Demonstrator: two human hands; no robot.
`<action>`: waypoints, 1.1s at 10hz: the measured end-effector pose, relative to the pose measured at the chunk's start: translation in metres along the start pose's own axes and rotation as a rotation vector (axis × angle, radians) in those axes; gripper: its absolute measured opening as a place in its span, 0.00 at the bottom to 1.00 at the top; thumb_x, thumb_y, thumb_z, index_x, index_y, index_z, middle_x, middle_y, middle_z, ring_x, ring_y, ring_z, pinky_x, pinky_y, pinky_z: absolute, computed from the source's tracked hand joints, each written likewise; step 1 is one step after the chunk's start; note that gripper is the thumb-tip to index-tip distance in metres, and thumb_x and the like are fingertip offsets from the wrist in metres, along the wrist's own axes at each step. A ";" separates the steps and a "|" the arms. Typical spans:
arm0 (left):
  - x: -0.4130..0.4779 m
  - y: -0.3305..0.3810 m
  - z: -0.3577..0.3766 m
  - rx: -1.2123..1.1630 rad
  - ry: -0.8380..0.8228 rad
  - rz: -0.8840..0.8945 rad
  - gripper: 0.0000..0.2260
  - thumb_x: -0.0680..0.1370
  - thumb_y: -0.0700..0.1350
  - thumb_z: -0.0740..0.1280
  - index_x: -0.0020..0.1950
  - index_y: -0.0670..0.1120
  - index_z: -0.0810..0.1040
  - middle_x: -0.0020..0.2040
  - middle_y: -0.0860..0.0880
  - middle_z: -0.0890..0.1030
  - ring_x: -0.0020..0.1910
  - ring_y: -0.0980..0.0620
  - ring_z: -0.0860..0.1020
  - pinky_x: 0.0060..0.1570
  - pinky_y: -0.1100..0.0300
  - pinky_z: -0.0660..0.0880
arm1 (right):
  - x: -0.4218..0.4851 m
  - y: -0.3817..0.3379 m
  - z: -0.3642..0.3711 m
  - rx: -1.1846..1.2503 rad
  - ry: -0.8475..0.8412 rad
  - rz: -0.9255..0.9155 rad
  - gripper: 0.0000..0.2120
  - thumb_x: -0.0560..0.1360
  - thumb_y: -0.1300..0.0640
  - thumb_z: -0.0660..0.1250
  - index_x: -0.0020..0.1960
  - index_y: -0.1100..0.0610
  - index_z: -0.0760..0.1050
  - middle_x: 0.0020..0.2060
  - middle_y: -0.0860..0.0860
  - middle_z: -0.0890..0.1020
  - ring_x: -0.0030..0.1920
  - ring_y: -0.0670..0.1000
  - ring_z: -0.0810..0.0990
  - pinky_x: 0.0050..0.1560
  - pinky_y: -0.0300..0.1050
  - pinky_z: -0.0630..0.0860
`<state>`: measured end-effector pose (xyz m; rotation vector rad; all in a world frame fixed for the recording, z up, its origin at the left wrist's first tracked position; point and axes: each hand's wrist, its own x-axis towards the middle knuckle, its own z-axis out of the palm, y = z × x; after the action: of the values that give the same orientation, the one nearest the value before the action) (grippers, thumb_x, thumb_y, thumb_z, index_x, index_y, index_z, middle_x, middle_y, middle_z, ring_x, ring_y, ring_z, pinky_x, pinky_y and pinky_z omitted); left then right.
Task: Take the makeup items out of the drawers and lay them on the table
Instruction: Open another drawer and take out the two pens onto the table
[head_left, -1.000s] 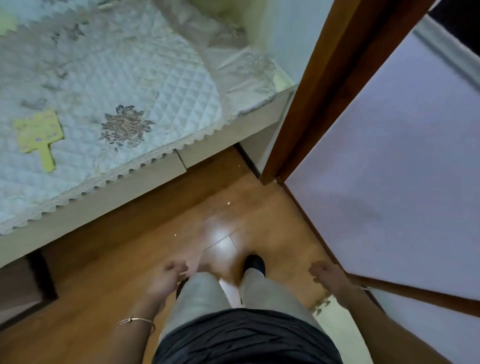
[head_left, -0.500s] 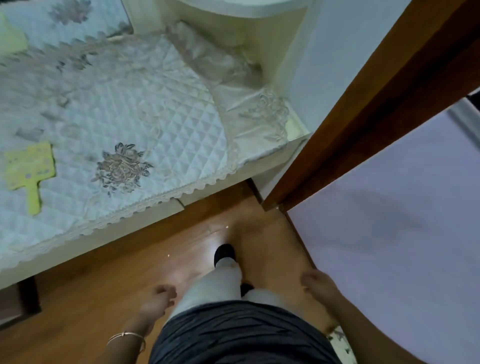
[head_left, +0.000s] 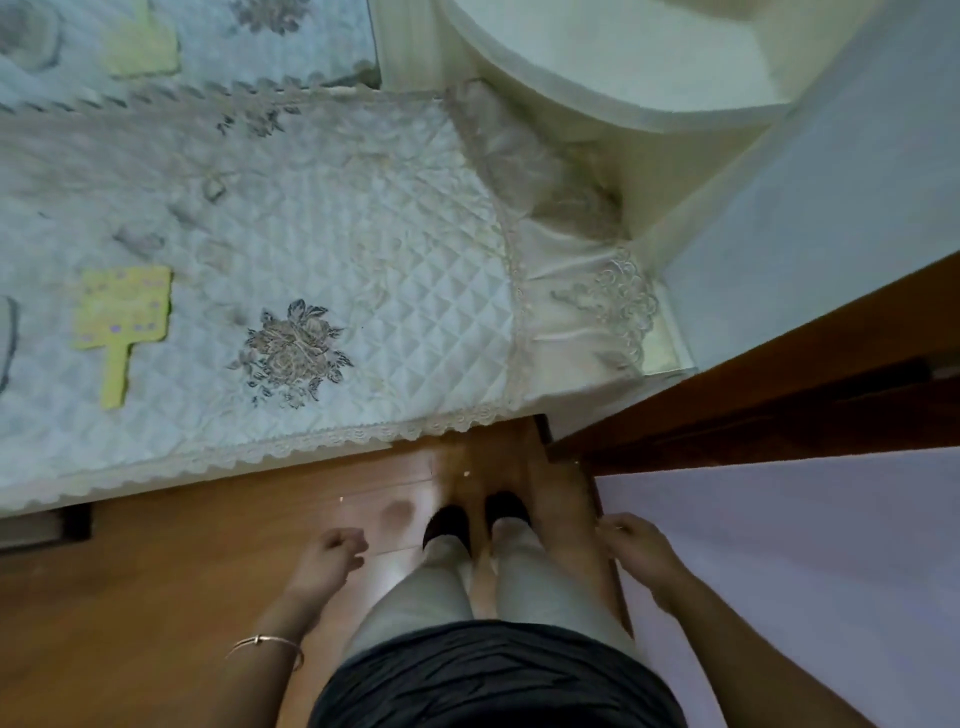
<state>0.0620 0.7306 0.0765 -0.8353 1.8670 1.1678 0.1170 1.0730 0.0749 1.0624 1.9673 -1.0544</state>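
A table covered by a quilted white cloth (head_left: 322, 249) with a lace edge and an embroidered flower fills the upper left. On it lies a yellow paddle-shaped card (head_left: 122, 322). My left hand (head_left: 327, 564) hangs at my side above the wooden floor, fingers loosely curled, holding nothing. At my right side hangs my right hand (head_left: 636, 545), fingers loosely bent and empty. No makeup items and no open drawer show.
A brown door frame (head_left: 779, 395) runs along the right, with a pale lilac surface (head_left: 805, 571) below it. A cream curved shelf (head_left: 597, 78) stands behind the table's right end. A second yellow card (head_left: 140, 47) lies at the top. My feet (head_left: 475, 519) stand on the wooden floor.
I have stepped closer to the table, which now fills more of the view. Both hands stay down at my sides, empty.
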 end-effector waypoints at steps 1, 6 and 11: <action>-0.017 -0.018 0.015 -0.067 0.061 -0.085 0.10 0.80 0.42 0.58 0.56 0.40 0.73 0.53 0.43 0.76 0.48 0.46 0.75 0.40 0.57 0.68 | 0.013 -0.007 -0.011 -0.018 -0.066 -0.049 0.14 0.76 0.58 0.61 0.59 0.62 0.74 0.56 0.59 0.78 0.51 0.52 0.73 0.55 0.46 0.70; -0.024 0.006 0.124 -0.242 0.065 -0.141 0.06 0.79 0.39 0.59 0.43 0.45 0.73 0.46 0.44 0.77 0.46 0.48 0.74 0.37 0.64 0.67 | 0.072 -0.014 -0.050 -0.057 -0.220 0.000 0.05 0.74 0.60 0.63 0.42 0.53 0.74 0.44 0.54 0.78 0.46 0.52 0.76 0.52 0.49 0.73; 0.097 0.089 0.121 -0.806 0.077 -0.133 0.16 0.82 0.37 0.47 0.35 0.44 0.63 0.36 0.47 0.69 0.54 0.51 0.75 0.58 0.62 0.73 | 0.140 -0.082 0.005 0.924 -0.247 0.098 0.06 0.78 0.62 0.58 0.51 0.54 0.71 0.45 0.47 0.77 0.62 0.49 0.72 0.59 0.44 0.69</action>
<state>-0.0280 0.8625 -0.0039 -1.4206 1.3380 1.8475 -0.0174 1.0881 -0.0146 1.3649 1.1877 -2.0028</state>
